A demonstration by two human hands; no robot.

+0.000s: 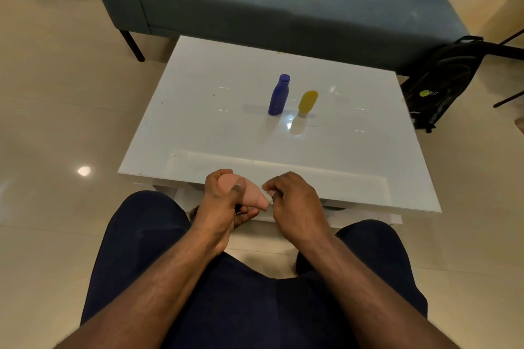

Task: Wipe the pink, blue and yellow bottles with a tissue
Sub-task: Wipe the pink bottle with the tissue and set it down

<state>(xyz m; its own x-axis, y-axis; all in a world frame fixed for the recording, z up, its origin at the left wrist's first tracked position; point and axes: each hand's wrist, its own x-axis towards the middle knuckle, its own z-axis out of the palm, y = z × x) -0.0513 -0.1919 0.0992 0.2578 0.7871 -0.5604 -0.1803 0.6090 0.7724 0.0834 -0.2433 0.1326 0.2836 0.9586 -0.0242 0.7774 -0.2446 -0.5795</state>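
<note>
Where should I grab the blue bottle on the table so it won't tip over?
Grip the blue bottle round its wide lower body, coming from its left side, probably. It stands upright and narrows toward the top, and the yellow bottle stands close on its right.

Two bottles stand upright mid-table [198, 127], the taller bottle [279, 95] just left of the shorter bottle [307, 102]. A sofa [283, 0] lies behind the far edge, a backpack [442, 79] beyond the far right corner.

My left hand [224, 201] hides most of the pink bottle [249, 191]; my right hand [295, 201] nearly covers the tissue [268, 196].
</note>
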